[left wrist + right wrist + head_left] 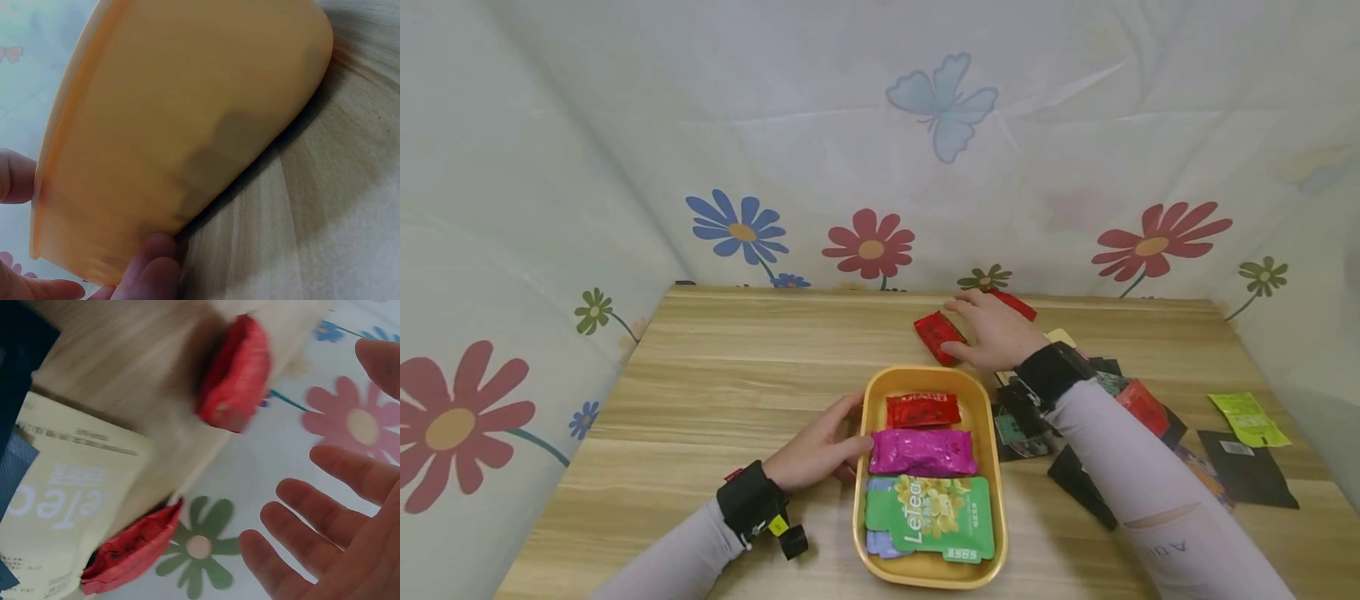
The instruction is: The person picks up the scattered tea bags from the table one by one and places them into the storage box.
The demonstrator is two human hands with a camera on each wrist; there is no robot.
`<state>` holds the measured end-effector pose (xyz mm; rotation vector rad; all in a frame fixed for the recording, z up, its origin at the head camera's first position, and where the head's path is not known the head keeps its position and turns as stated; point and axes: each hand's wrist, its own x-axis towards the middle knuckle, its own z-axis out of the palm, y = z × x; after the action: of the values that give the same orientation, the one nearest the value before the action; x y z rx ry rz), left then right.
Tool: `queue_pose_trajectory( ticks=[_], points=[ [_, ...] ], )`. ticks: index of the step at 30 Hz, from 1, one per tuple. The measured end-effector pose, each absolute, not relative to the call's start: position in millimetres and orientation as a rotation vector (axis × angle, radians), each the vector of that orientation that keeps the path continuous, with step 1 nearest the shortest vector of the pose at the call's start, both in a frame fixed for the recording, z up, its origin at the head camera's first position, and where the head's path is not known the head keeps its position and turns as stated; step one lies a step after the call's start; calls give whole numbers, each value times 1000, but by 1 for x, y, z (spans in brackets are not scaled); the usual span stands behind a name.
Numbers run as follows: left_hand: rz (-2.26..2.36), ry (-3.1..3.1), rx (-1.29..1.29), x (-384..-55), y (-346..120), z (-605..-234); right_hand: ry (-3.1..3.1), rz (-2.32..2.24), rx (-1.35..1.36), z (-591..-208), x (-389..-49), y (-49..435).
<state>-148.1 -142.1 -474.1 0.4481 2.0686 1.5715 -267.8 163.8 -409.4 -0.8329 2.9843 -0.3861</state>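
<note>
My left hand (816,448) grips the left side of a yellow plastic tray (859,500), thumb at the rim and fingertips low against the outer wall in the left wrist view. Inside the tray lie a red packet (922,410), a shiny magenta packet (922,452) and a green "LeTea" pouch (966,521) over a light blue pouch (880,543). Beyond the tray, my right hand (1000,332) reaches out with spread fingers, holding nothing. Near its thumb is one red packet (936,335); another red packet (1018,307) is partly hidden behind the hand.
Under and around my right forearm lie several dark pouches (1086,492) and a red packet (1144,408). Farther right, a yellow-green packet (1247,419) overlaps a black pouch (1255,479). A pale yellow pouch (94,481) lies by the far red packet. A flowered curtain (865,150) hangs behind the table.
</note>
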Motion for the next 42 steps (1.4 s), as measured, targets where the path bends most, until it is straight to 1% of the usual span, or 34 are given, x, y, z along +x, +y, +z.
queue_pose_trajectory(
  ticks=[5,12,23,29,35,39,42],
  points=[
    [1571,2058,442,-148,-142,-475,2923,-258,-868,-429,-282,160],
    [1561,2074,438,-149,-143,-477,2902,-225,-910,-445,-289,155],
    [1555,2074,435,-148,-143,-476,2941,-279,-927,-449,-286,159],
    [1555,2074,434,-148,-143,-476,2972,-315,-885,-453,-281,160],
    [1563,2067,435,-148,-143,-478,2974,-453,-836,-449,-278,163],
    [1555,2080,438,-149,-143,-478,3000,-644,-760,-435,-271,164],
    [1552,2089,437,-150,-143,-478,3010,-780,-776,-423,-262,164]
  ],
)
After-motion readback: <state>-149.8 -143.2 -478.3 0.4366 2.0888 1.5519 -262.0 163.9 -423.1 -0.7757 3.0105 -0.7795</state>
